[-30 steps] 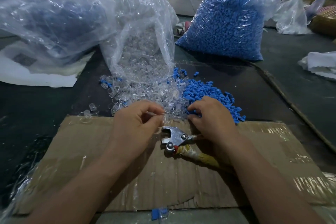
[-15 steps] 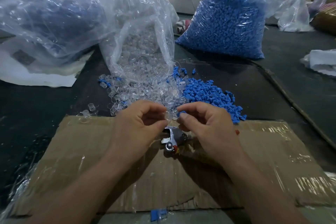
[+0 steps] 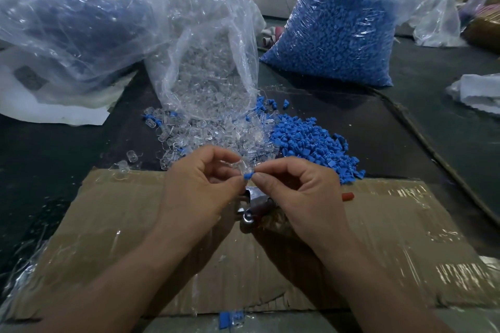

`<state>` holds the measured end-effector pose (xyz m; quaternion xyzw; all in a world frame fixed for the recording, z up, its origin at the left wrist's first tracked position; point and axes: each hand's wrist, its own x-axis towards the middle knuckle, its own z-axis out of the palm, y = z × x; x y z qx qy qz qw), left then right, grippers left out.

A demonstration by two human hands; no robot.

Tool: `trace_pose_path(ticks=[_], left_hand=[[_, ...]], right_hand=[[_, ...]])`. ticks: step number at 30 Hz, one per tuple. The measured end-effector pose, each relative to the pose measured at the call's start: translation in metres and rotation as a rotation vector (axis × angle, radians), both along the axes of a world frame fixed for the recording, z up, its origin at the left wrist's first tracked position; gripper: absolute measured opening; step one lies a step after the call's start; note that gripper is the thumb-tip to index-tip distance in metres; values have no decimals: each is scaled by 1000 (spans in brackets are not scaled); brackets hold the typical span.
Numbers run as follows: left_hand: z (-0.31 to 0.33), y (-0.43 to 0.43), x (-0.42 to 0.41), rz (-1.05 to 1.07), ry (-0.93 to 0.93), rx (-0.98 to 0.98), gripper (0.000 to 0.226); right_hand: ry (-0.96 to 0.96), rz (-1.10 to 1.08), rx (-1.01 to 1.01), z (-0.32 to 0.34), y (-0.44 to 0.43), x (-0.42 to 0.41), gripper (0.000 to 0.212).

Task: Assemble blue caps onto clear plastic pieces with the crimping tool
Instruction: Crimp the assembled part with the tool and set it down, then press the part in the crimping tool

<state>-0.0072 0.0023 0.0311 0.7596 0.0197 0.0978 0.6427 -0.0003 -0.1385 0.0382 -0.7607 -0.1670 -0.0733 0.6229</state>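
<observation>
Head view: left hand [image 3: 200,188] pinches clear piece [image 3: 243,167], right hand [image 3: 300,193] blue cap [image 3: 248,176].

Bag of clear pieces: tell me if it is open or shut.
Open: the bag of clear pieces lies tipped, its mouth spilling clear pieces onto the table.

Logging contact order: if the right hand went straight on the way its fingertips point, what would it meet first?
Its pinched blue cap would meet the clear piece the left hand holds; they may already touch, depth unclear.
</observation>
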Motion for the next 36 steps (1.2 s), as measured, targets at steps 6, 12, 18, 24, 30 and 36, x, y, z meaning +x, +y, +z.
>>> trace_pose_path(ticks=[6, 12, 18, 24, 30, 36], left_hand=[[-3, -3, -1, -44, -16, -58, 30], [-3, -3, -1, -35, -23, -79, 39], [0, -3, -1, -96, -22, -146, 36], [-1, -3, 1, -128, 14, -309, 11], [0, 1, 3, -144, 143, -388, 14], [3, 1, 2, -164, 230, -435, 9]], right_hand=[[-211, -122, -178, -7, 0, 2, 17], [-258, -93, -235, -11, -1, 5, 23], [-271, -55, -228, -9, -3, 5, 26], [-133, 39, -62, -12, -5, 7, 31], [-147, 95, -55, -14, -7, 9, 34], [-161, 108, -72, -15, -8, 10, 35]])
